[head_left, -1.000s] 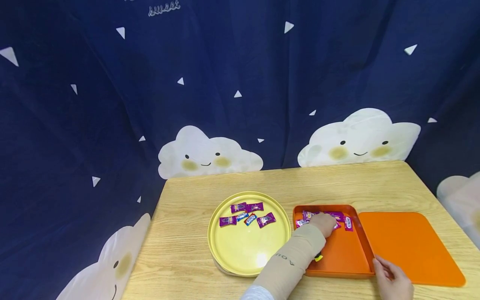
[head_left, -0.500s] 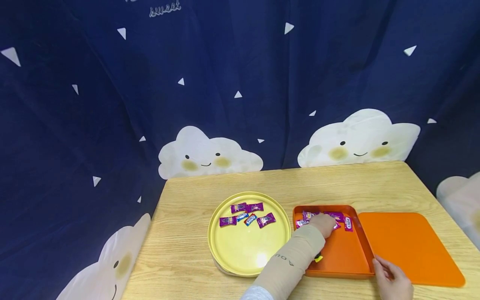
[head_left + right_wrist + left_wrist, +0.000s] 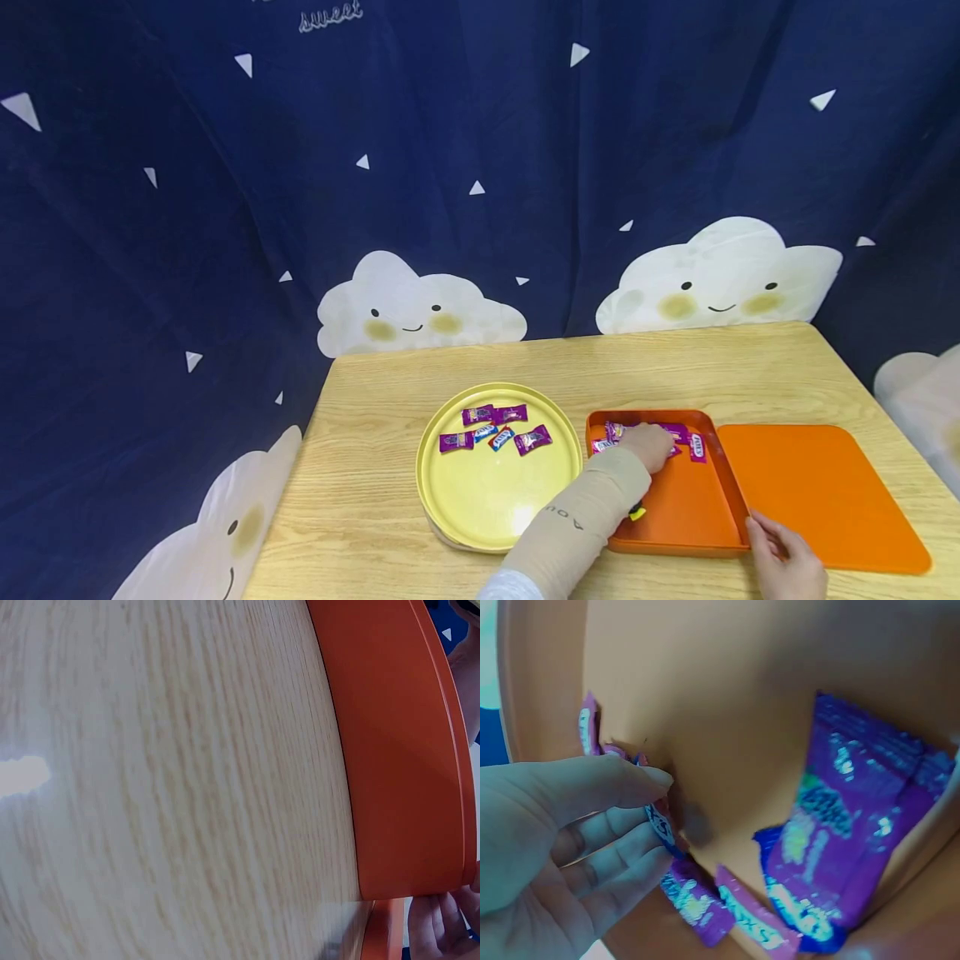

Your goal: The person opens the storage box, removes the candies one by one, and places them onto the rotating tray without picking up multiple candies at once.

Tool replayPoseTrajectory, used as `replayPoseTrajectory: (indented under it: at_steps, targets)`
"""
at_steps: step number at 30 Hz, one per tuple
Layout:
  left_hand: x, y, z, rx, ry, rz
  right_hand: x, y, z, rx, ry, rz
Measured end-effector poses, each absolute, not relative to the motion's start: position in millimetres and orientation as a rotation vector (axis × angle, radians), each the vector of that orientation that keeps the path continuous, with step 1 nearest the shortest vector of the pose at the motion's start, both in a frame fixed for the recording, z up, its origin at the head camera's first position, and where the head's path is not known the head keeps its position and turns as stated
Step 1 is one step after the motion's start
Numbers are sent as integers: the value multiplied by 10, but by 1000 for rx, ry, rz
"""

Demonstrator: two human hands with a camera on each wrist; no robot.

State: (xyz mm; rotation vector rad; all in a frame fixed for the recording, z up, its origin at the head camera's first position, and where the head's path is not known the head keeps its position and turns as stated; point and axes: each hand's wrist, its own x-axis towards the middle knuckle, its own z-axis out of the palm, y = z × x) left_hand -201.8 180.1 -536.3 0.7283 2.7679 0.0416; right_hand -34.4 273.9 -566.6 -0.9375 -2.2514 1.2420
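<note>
In the head view my left hand (image 3: 649, 447) reaches into the orange box (image 3: 693, 512), among wrapped candies at its far side. The left wrist view shows its thumb and fingers pinching a small blue-wrapped candy (image 3: 660, 826). Close around it lie a purple-wrapped candy (image 3: 697, 901), a pink-wrapped candy (image 3: 756, 919) and a larger-looking purple packet (image 3: 840, 817). At the box's near right corner, my right hand (image 3: 787, 560) grips the wall between thumb and fingers. The right wrist view has the fingers (image 3: 427, 924) at the end of that orange wall.
Left of the box stands a round yellow tray (image 3: 480, 504) bearing several purple and blue wrapped candies. A flat orange lid (image 3: 821, 500) lies to the right. A small black and yellow item (image 3: 637, 513) sits in the box beside the left forearm. Behind the wooden table (image 3: 367, 467) hangs a blue curtain (image 3: 450, 125).
The left forearm has shifted slightly, while its hand stays among the candies in the box. My right hand keeps its grip on the corner.
</note>
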Motion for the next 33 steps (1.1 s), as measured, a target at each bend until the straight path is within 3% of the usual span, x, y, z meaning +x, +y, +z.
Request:
replayPoseTrajectory:
  at_steps: [3,17,33]
  targets:
    - [-1947,1673,-5171,880,2734,-119,-347,2740,-5666,-928,-2246,1239]
    - [-2068,1505,-4830,1102,2748,-164,-358,2712,-5653,-910,-2232,1231]
    - [-2189,887,-4503,1133,2838,73,-338,2736,-5638,-940,-2268,1231]
